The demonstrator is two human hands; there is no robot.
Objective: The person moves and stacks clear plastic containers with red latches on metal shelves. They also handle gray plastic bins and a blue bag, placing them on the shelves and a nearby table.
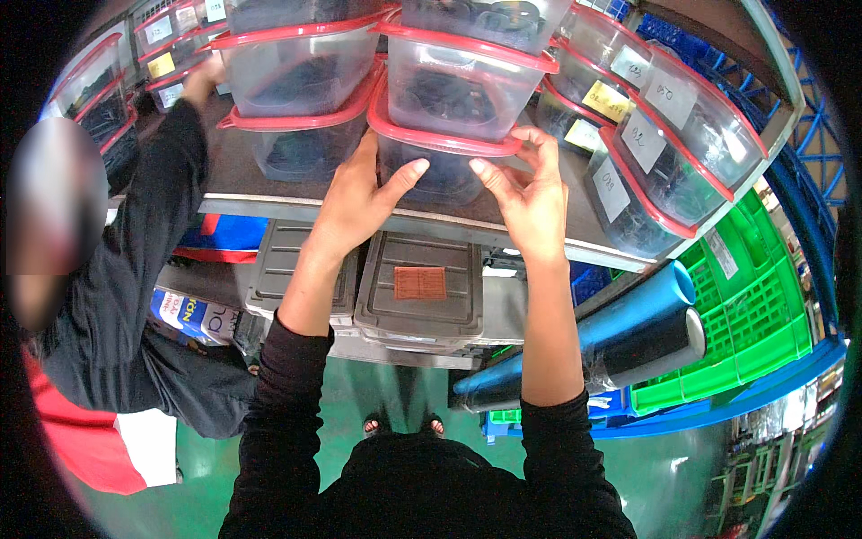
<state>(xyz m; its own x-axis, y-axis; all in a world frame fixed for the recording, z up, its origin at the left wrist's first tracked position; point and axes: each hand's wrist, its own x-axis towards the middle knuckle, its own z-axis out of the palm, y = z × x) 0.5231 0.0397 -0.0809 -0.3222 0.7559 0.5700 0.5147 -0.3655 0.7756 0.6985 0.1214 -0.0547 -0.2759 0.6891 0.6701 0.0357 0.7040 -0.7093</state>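
A stack of clear plastic containers with red lids stands on the shelf in front of me. My left hand (359,193) grips the left side of the lowest plastic container (435,177), its thumb across the front and its fingers along the side. On the opposite side my right hand (532,193) has its thumb at the front and its fingers curled by the corner of the red lid (440,135). Another container (449,90) rests on that lid, with dark contents showing through its wall. The fingertips behind the containers are partly hidden.
To the left, a co-worker's arm (166,180) reaches among other containers. A second stack (296,85) stands beside mine; labelled containers (660,153) sit at right. Below are grey lidded crates (417,305), blue and black rolls (620,332) and a green crate (745,296).
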